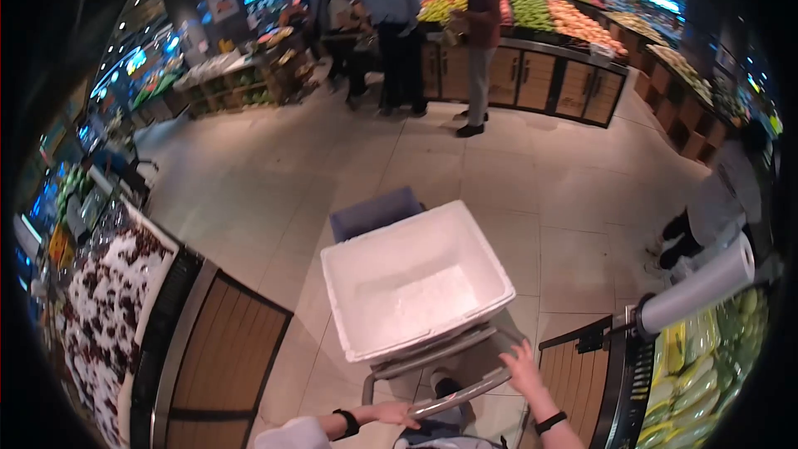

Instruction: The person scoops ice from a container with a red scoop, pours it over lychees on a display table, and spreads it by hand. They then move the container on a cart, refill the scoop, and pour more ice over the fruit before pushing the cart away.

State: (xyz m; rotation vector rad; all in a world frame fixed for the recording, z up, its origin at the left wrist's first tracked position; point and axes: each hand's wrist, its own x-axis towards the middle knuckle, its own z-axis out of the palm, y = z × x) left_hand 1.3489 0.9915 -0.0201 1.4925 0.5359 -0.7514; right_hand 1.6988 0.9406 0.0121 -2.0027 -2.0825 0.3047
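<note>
The left hand (391, 413) was closed around the near grey metal cart handle (461, 395). The right hand (522, 366), fingers spread, touched its right end. The white foam box (391, 237) sat just beyond the handle.

Head-worn view, facing forward and down — cart handle (462, 394) close below

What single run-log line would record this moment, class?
left hand: grip shut on cart handle | right hand: open, touching handle's right end | cart load: open white foam box
</note>
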